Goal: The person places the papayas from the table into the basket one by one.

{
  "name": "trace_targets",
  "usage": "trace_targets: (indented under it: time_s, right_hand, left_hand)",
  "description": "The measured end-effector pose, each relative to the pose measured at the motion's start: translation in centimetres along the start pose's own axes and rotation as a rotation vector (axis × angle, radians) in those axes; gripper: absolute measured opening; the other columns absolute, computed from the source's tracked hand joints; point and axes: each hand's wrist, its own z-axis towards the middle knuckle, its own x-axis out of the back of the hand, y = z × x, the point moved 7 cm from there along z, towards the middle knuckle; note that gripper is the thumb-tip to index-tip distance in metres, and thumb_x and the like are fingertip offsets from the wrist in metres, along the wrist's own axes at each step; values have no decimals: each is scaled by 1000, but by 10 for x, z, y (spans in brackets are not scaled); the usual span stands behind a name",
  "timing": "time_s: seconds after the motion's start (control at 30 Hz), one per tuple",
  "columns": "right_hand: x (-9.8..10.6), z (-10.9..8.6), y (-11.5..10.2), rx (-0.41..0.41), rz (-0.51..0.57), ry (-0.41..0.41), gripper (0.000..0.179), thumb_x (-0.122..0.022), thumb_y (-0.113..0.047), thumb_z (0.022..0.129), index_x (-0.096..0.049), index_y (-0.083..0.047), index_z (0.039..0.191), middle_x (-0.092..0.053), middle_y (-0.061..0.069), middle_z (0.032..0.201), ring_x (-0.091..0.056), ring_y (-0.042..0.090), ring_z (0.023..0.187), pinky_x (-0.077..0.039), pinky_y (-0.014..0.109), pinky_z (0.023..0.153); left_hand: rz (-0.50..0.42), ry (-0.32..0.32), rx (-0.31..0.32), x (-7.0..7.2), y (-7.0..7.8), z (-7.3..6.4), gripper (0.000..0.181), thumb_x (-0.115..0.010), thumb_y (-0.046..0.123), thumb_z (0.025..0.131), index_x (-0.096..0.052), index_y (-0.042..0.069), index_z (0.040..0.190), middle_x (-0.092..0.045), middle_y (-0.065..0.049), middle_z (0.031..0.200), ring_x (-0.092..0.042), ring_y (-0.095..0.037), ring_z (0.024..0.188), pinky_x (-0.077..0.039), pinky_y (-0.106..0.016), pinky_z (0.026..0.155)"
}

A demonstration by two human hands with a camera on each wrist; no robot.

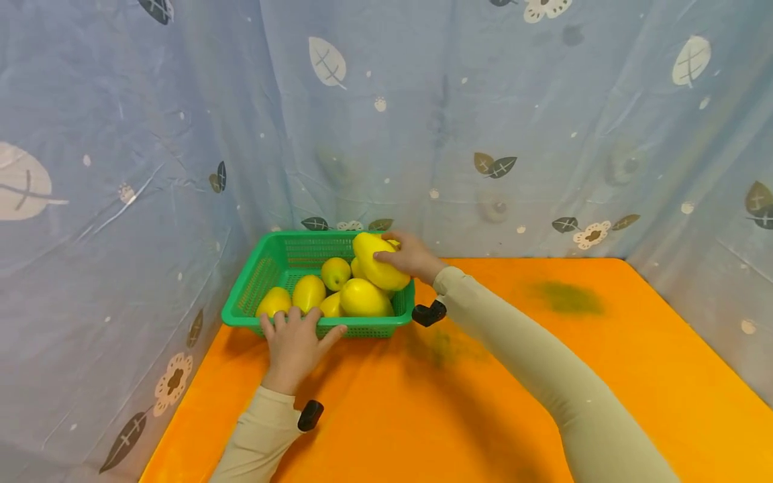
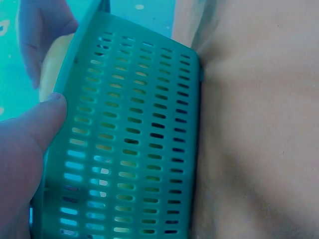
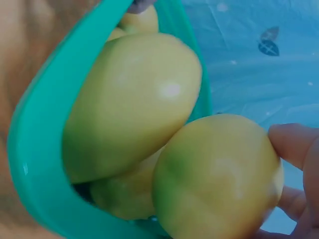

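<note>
A green plastic basket (image 1: 247,285) with slotted walls holds several smooth yellow mangoes (image 1: 362,298). My left hand (image 1: 296,349) grips the near rim, its fingers spread over the edge and its thumb on the outer side. The left wrist view shows that thumb (image 2: 52,112) against the rim. At the basket's right end, my right hand (image 1: 413,256) holds a long yellow mango (image 1: 377,265) above the other fruit. In the right wrist view, fingers (image 3: 294,144) touch the far side of this mango (image 3: 219,174), beside another large one (image 3: 134,104).
An orange cloth (image 1: 386,409) covers the table, with a dark greenish patch (image 1: 568,297) at right. Pale blue patterned curtains (image 1: 423,134) enclose the back and both sides. The basket stands near the back left, close to the curtain.
</note>
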Motion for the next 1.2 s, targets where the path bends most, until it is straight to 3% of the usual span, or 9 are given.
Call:
trace_targets:
  time_s: [0.13, 0.43, 0.7, 0.83, 1.0, 1.2]
  right_hand:
    - [-3, 1, 5, -3, -56, 43, 66, -63, -41, 100, -41, -14, 156, -41, 15, 160, -47, 35, 142, -45, 51, 113]
    - [1, -1, 5, -13, -118, 22, 68, -61, -40, 102, -37, -11, 158, -36, 14, 164, -39, 35, 149, -40, 51, 118]
    - [13, -6, 8, -54, -22, 18, 69, -58, -44, 103, -33, -14, 159, -42, 18, 158, -53, 36, 133, -51, 51, 104]
    - [51, -24, 10, -19, 67, 92, 67, -55, -44, 104, -31, -16, 160, -42, 19, 158, -51, 37, 137, -48, 54, 108]
    - [110, -65, 30, 27, 123, 197, 68, -54, -42, 105, -26, -18, 162, -36, 21, 162, -41, 40, 146, -41, 60, 115]
    - [149, -124, 87, -54, -35, 273, 78, -53, -49, 104, -15, -19, 165, -22, 25, 167, -28, 48, 151, -34, 66, 116]
  left_hand:
    - [-16, 8, -1, 0, 1, 0, 59, -74, 58, 86, -73, 6, 113, -64, -26, 104, -51, -52, 98, -18, -75, 107]
    - [-21, -5, 3, 0, 2, 2, 60, -72, 60, 87, -73, 7, 115, -64, -26, 104, -51, -53, 99, -17, -74, 107]
    - [-18, 16, -3, 2, 1, 0, 59, -74, 59, 86, -73, 7, 113, -64, -25, 102, -51, -50, 92, -20, -71, 105]
    - [-20, 19, -13, 1, 5, 0, 59, -74, 59, 86, -72, 7, 114, -64, -25, 101, -50, -49, 91, -21, -70, 104]
    - [-28, 14, -7, 2, 5, -3, 57, -74, 57, 87, -72, 7, 115, -64, -26, 103, -50, -53, 96, -18, -73, 105]
    - [-33, 2, -7, 4, 5, -4, 56, -73, 56, 88, -72, 7, 114, -62, -26, 101, -48, -54, 97, -16, -74, 105]
